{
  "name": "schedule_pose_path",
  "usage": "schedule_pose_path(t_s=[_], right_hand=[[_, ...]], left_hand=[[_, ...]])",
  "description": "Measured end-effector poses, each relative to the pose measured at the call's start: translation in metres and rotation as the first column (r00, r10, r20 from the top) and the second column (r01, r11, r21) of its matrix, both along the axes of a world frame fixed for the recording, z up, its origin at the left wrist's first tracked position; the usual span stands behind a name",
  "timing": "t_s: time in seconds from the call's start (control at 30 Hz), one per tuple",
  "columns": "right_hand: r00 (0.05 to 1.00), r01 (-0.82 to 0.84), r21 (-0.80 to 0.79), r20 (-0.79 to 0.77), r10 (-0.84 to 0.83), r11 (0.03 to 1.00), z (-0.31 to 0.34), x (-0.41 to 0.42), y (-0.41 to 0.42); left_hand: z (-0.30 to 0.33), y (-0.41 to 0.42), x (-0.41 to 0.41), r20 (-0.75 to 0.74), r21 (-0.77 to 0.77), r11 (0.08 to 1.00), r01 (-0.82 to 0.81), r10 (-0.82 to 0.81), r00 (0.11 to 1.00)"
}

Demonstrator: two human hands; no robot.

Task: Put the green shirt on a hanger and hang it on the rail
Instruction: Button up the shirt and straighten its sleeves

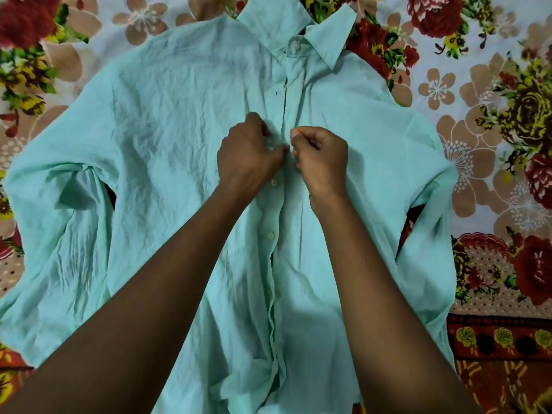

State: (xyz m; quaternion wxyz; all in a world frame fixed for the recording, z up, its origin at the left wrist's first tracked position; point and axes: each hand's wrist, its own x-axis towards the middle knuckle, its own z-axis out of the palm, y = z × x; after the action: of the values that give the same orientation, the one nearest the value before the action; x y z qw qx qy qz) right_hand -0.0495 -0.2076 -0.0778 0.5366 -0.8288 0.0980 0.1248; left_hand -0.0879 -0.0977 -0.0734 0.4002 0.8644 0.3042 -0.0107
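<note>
The pale green shirt lies spread face up on a flowered bedsheet, collar at the top, sleeves folded out to both sides. My left hand pinches the left edge of the button placket at mid-chest. My right hand pinches the right edge of the placket right beside it, fingers curled on the cloth. The top collar button looks fastened, and several buttons below my hands run down the front. Between the collar and my hands the placket gapes slightly. No hanger or rail is in view.
The flowered bedsheet in red, brown and white covers the whole surface around the shirt. A darker red and orange patterned border runs along the lower right.
</note>
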Motion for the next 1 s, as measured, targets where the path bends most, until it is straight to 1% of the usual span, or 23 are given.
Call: schedule_pose_path(t_s=[0.07,0.13,0.2,0.3,0.37,0.43,0.53,0.7,0.77,0.9,1.0], right_hand=[[0.997,-0.073,-0.029,-0.006,0.072,0.997,-0.002,0.006,0.006],[0.983,-0.174,-0.133,0.028,0.179,0.976,-0.002,0.007,0.008],[0.964,-0.223,-0.256,0.085,0.252,0.941,-0.005,0.005,0.01],[0.949,-0.213,-0.413,0.127,0.288,0.885,-0.011,-0.002,0.017],[0.946,-0.173,-0.474,0.165,0.28,0.863,-0.012,-0.003,0.021],[0.963,-0.117,-0.42,0.173,0.206,0.9,-0.009,-0.002,0.023],[0.989,-0.037,-0.25,0.127,0.071,0.967,-0.002,-0.001,0.024],[0.999,0.04,-0.067,0.033,-0.038,0.997,-0.001,-0.001,0.021],[0.999,0.036,-0.037,0.01,-0.036,0.999,-0.001,0.0,0.021],[0.999,0.035,-0.034,-0.008,-0.035,0.999,0.001,0.0,0.022],[0.998,0.039,-0.023,-0.043,-0.04,0.999,0.002,0.002,0.019]], left_hand=[[-0.002,0.003,0.005,0.001,0.031,1.0,0.007,-0.007,1.0],[-0.003,0.004,0.003,0.033,-0.011,1.0,-0.023,0.024,0.999],[-0.005,0.008,0.001,0.047,-0.154,0.985,-0.084,0.092,0.995],[-0.009,0.018,-0.001,0.029,-0.398,0.904,-0.157,0.183,0.983],[-0.009,0.022,0.0,-0.001,-0.48,0.858,-0.183,0.208,0.978],[-0.008,0.024,0.001,-0.02,-0.51,0.837,-0.199,0.22,0.975],[-0.005,0.023,0.004,-0.028,-0.537,0.818,-0.206,0.227,0.973],[-0.003,0.018,0.002,-0.011,-0.548,0.815,-0.189,0.22,0.976],[-0.004,0.017,0.001,0.002,-0.56,0.808,-0.182,0.221,0.975],[-0.001,0.016,0.0,0.019,-0.575,0.801,-0.164,0.213,0.977],[0.003,0.018,0.001,-0.022,-0.614,0.769,-0.181,0.213,0.977]])
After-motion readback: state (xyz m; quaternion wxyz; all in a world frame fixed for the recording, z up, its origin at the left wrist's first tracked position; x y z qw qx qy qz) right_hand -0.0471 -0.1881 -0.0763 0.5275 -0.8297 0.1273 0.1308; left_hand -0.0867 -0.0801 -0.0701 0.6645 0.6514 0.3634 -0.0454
